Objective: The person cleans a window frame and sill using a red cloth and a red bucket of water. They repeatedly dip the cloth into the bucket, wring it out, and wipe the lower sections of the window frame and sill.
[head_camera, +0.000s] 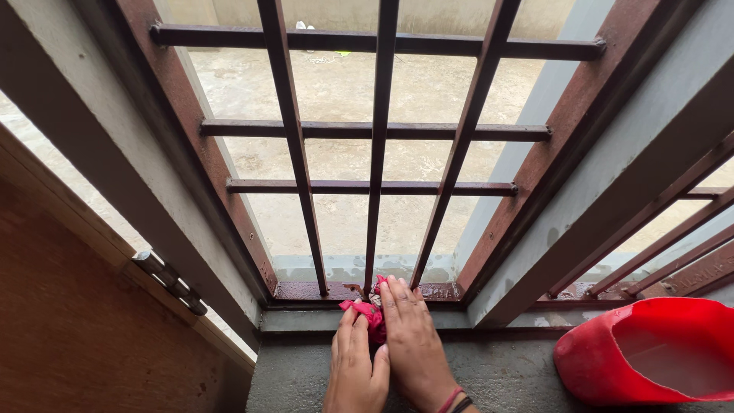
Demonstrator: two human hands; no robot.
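Note:
Both my hands press a small pink-red cloth [370,313] against the bottom rail [306,291] of a brown metal window grille [380,130]. My left hand [355,367] lies flat over the cloth's lower left part. My right hand [413,340] covers its right side, fingertips reaching the foot of the middle vertical bar. The rail looks wet and rusty. Bands sit on my right wrist. Most of the cloth is hidden between the hands.
A red plastic basin [612,359] holding cloudy water stands on the grey concrete sill [505,371] at the right. An open wooden shutter [84,321] with a metal hinge [170,281] is at the left. A second grille panel [673,237] runs along the right.

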